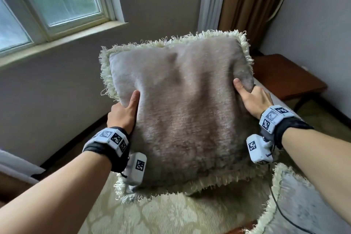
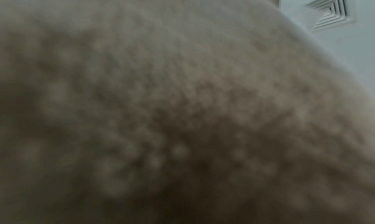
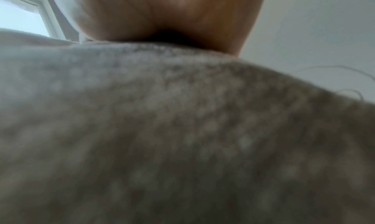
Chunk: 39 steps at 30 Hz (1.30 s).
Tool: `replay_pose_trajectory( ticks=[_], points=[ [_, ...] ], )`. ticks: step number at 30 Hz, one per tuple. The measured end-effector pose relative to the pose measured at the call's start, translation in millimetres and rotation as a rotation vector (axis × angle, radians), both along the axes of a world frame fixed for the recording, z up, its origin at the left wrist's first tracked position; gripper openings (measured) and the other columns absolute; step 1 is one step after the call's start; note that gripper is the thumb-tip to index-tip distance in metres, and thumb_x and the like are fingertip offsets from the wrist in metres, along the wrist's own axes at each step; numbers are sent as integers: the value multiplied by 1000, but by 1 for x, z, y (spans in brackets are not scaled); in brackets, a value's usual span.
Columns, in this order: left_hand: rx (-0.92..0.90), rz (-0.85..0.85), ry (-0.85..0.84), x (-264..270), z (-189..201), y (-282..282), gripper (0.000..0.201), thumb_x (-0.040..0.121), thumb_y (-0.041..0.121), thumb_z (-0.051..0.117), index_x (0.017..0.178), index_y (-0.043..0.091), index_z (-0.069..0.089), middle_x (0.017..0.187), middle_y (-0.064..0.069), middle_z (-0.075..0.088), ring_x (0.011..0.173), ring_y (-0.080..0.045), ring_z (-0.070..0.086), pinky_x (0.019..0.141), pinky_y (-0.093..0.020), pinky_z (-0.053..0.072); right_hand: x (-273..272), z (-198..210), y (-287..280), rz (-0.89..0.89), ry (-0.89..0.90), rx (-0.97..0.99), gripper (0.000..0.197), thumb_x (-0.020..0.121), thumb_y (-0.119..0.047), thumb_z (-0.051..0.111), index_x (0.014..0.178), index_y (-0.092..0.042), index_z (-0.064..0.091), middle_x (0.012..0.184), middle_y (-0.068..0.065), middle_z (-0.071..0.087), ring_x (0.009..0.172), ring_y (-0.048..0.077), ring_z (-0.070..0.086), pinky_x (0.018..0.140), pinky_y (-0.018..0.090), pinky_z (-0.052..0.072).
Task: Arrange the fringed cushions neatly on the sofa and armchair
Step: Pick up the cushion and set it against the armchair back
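Fingers (image 1: 135, 99) on plush fringed cushion (image 1: 182, 112)

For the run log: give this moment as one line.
left hand: grips held cushion | right hand: grips it | second cushion: lower right | placement: not yet done

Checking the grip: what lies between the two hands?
Only the held cushion: the left hand grips its left edge, the right hand its right edge, thumbs on the front face. The head view shows this.

Free: seat (image 1: 152, 214) front | Blocked: held cushion (image 1: 182, 112) ahead; second cushion (image 1: 303, 205) right; side table (image 1: 284, 78) beyond
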<state>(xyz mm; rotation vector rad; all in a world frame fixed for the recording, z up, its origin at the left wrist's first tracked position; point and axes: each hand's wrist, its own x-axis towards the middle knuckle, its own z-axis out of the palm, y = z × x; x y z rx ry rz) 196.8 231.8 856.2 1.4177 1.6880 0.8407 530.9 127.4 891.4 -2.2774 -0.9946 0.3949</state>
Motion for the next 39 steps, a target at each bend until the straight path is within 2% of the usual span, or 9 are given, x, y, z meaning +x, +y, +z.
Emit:
replay_pose_trajectory(
  ticks=[3,7,15,20,24,29,34,37,39],
  points=[
    [-17,-70,29,31,-2,21,95,71,89,37,114,10,68,117,-17,68,108,-37,61,94,-40,46,28,0,7,-35,-8,-6,90,84,-81,39,128,-6,62,131,26,61,124,44,52,102,43,38],
    [-62,-125,23,68,-8,54,115,52,99,29,116,12,68,113,-12,70,104,-35,63,95,-41,49,58,-3,27,-118,9,-60,90,87,-76,43,125,3,61,132,31,58,124,45,51,102,42,39],
    [-98,-238,72,136,-34,136,90,76,88,38,120,13,64,115,-14,69,108,-37,62,90,-38,48,125,-8,89,-198,-67,-90,115,68,-96,32,126,-2,63,131,26,62,125,45,51,104,45,39],
    [-102,-316,53,176,-39,165,60,87,74,42,101,18,58,97,-8,62,103,-34,62,80,-33,41,163,-18,115,-237,-77,-127,97,83,-83,40,127,1,62,134,27,59,126,48,49,105,45,37],
    [-160,-306,56,204,-54,186,60,86,74,44,104,19,60,92,-4,57,103,-35,62,89,-37,47,193,-39,142,-229,-51,-138,112,68,-91,30,128,-3,62,133,25,61,126,47,50,106,45,38],
    [-181,-266,108,249,-84,215,59,83,79,42,98,24,58,91,-2,61,91,-30,61,87,-38,49,243,-71,181,-172,-13,-166,111,67,-92,29,127,-5,63,131,24,62,124,45,53,105,45,40],
    [-178,-163,94,322,-104,241,53,88,71,46,100,22,62,93,-5,64,92,-32,62,82,-36,45,324,-107,238,-46,45,-191,99,76,-84,33,118,-1,67,124,28,64,119,45,55,97,42,39],
    [-172,-71,91,371,-123,251,47,88,69,48,98,25,60,98,-6,67,99,-34,64,86,-39,48,379,-131,273,16,78,-214,81,92,-71,41,128,-2,62,131,28,61,124,47,51,102,42,36],
    [-174,-33,108,402,-132,256,52,89,69,47,105,22,65,103,-9,70,103,-35,64,87,-39,47,410,-146,289,29,104,-235,78,93,-68,42,131,-3,61,134,27,59,126,46,49,104,42,35]
  ],
)
